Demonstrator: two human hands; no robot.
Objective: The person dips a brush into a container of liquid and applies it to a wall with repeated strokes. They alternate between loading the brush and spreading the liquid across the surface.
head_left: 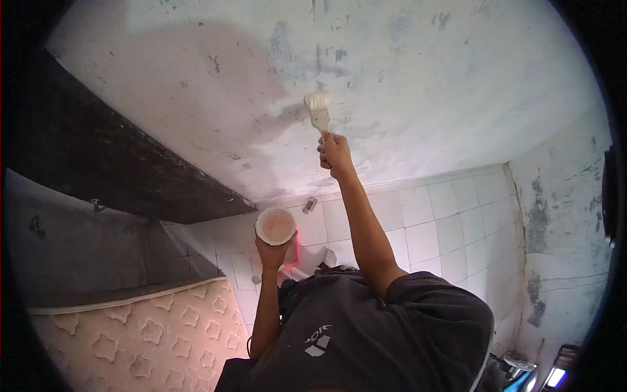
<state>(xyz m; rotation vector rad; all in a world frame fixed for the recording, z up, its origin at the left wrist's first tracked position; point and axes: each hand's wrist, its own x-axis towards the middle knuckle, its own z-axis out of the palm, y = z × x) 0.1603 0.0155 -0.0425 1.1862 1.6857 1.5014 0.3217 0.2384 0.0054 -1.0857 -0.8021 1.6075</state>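
My right hand [336,155] is closed around the handle of a flat paintbrush [318,104], held out at arm's length. Its pale bristles point up at the patchy white wall [418,91] and appear to touch it; the exact contact is hard to make out. Lower and to the left, my left hand [272,253] grips a round white tub [258,225] from below and the side. Inside the tub is a pale pinkish liquid that looks like paint [276,226]. My left fingers are partly hidden by the tub.
A pink patterned mattress [150,333] lies at lower left, below a dark slab [117,144] jutting from the wall. White tiles [421,242] cover the floor, with a small cylindrical object [309,205] near the wall's foot. A scuffed side wall [562,228] stands at right.
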